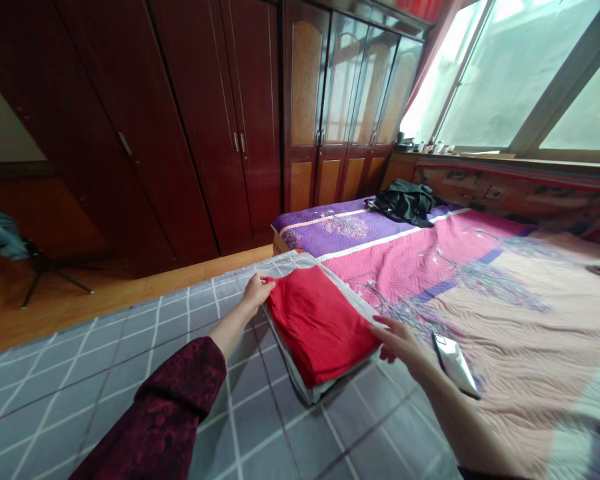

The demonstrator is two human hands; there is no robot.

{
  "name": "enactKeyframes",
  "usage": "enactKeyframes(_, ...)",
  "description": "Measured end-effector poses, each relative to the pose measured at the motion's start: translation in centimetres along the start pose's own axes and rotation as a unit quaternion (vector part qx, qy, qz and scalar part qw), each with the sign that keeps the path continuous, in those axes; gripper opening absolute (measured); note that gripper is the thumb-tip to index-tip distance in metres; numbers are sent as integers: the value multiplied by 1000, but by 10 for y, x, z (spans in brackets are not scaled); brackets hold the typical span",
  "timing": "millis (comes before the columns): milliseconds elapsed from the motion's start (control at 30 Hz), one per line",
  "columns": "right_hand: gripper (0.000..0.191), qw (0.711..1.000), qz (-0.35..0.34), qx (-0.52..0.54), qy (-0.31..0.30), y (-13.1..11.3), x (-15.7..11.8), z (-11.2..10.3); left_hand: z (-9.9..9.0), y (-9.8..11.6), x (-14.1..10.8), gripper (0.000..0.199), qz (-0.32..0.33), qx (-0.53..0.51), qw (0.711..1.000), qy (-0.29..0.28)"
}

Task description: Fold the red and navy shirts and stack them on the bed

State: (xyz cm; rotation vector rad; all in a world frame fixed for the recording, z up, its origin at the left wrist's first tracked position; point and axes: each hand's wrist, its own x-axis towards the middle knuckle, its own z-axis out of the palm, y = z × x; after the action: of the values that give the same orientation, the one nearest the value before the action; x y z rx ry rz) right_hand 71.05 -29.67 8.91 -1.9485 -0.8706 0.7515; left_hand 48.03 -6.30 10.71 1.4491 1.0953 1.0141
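We record a quilted bed (480, 267) at right; a folded red cloth (320, 327) lies lower centre, soft and light, best taken at its edges. The left hand (257, 293) pinches its far corner; the right hand (400, 343), open, sits just beside it.

Daylight pours in through the large slanted glass window panes (510, 73) at the upper right, and the pane nearest the corner burns out almost to white. The rest of the room is evenly lit but muted, and the dark reddish-brown wooden wardrobe (145, 133) falls dim toward the left. A white glare sits on the slim glossy smartphone (455, 363) lying on the pink quilted bedspread (530, 320). Only a soft shadow lies along the lower edge of the folded red cloth (320, 327). Wide-angle distortion tilts and bends straight lines toward the frame's edges, and a pale haze washes the lower right corner. Nothing is badly blurred, though fine detail looks slightly soft throughout.
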Motion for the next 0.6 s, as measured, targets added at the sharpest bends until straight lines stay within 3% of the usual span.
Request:
enactKeyframes(100,48,956,-58,-261,123,25,6,-6,3,-12,-1,22,53,100,993,21)
enactKeyframes(167,45,932,-112,-318,136,18,10,-6,16,-6,-6,30,104,137,985,3)
enactKeyframes(233,39,922,-179,-322,120,-4,18,3,38,3,-13,35,176,175,968,-48)
enactKeyframes(267,37,915,-215,-321,115,-17,24,12,51,7,-16,37,219,206,950,-83)
enactKeyframes(367,37,892,-296,-334,76,-46,48,47,85,4,-20,45,317,373,852,-187)
enactKeyframes(400,38,885,-312,-343,49,-48,56,59,91,-2,-19,47,317,421,823,-211)
enactKeyframes(467,41,878,-315,-361,13,-43,69,80,97,-17,-13,48,287,473,799,-235)
enactKeyframes(600,51,881,-276,-383,19,-16,79,99,91,-41,1,51,255,487,804,-227)
